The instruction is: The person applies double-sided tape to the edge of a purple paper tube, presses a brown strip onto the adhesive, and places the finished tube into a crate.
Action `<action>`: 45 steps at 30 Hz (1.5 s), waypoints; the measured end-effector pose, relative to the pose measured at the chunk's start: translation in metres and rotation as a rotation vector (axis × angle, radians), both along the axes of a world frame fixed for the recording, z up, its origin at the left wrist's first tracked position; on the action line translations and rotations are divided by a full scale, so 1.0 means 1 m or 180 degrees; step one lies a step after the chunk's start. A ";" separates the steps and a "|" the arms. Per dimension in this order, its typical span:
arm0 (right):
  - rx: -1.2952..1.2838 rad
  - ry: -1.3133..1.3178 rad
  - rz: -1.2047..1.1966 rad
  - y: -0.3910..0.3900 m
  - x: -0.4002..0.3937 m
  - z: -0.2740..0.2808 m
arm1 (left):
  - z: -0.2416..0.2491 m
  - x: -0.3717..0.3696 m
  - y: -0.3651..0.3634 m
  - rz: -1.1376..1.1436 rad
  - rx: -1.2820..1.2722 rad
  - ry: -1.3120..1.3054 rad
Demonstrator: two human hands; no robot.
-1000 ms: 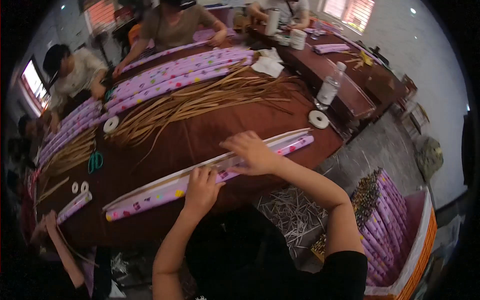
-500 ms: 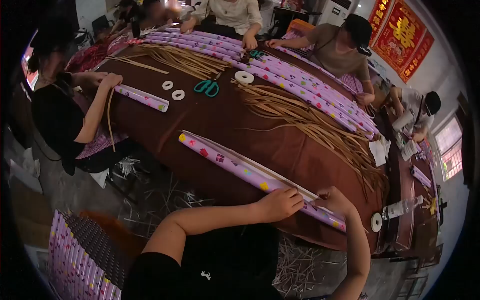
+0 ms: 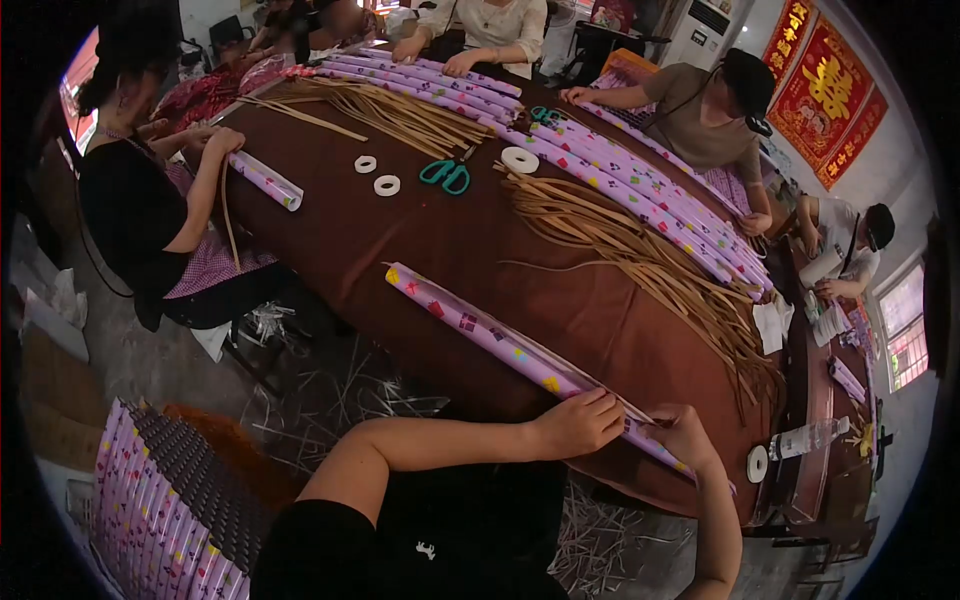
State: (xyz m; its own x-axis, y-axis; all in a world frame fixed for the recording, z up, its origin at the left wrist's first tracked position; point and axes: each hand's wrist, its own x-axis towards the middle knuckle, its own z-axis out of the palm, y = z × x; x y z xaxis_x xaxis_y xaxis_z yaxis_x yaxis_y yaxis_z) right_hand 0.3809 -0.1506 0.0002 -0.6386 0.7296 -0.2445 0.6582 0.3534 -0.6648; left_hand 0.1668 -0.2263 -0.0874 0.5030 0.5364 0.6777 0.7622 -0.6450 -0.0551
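Observation:
A long purple patterned tube lies diagonally along the near edge of the brown table, with a pale strip running along its upper side. My left hand presses on the tube right of its middle, fingers curled round it. Nearer the tube's right end, my right hand has thumb and fingers pinched together at the pale strip. What exactly lies between those fingertips is too small to tell.
Brown strips and more purple tubes cover the far side. Teal scissors, white tape rolls and a bottle are on the table. Several people work around it. Stacked tubes stand lower left.
The view has shifted, so the table and tube appear farther right. My hands remain at the tube, and the strip lies closer along it near my left hand.

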 end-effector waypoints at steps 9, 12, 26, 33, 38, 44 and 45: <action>0.1566 -0.0215 -0.0072 -0.045 0.001 -0.017 | 0.022 -0.002 0.002 0.0077 0.0593 0.0196; 0.2028 -0.0324 0.0035 -0.051 0.000 -0.020 | 0.025 -0.004 0.011 -0.0061 -0.0085 0.0080; 0.3110 -0.0153 -0.0751 -0.071 -0.022 -0.064 | 0.011 -0.010 0.016 0.0152 -0.1144 0.0401; 0.3286 -0.0151 -0.1037 -0.088 -0.027 -0.081 | 0.005 -0.010 0.014 0.0093 -0.0831 0.0257; 0.3398 -0.0078 -0.1126 -0.087 -0.027 -0.088 | 0.007 -0.009 0.012 0.0065 -0.1007 0.0258; 0.3215 -0.0214 -0.0878 -0.098 -0.018 -0.064 | 0.005 -0.009 0.015 0.0097 -0.0832 0.0368; 0.3150 -0.0046 -0.1189 -0.104 -0.012 -0.055 | 0.004 -0.009 0.015 0.0086 -0.0823 0.0363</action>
